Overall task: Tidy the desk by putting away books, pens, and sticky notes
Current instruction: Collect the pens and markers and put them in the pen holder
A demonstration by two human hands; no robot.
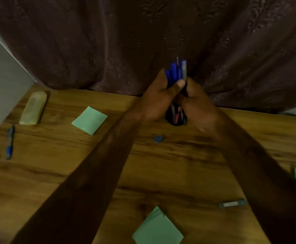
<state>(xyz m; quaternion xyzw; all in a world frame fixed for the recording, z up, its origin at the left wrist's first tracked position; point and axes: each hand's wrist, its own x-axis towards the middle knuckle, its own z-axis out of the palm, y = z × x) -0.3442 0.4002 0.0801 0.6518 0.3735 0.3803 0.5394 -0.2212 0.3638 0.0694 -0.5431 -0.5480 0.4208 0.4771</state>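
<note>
Both our arms stretch toward twelve o'clock, the left hand [158, 101] and right hand [199, 110] closed together around a bundle of blue pens [176, 73], held upright above the dark pen holder [176, 115] on the wooden surface [161, 164]. One sticky note [89, 120] lies at ten o'clock.

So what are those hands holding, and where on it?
Both hands, left and right, clasp a bundle of blue plastic pens around the lower barrels, capped ends upward.
</note>
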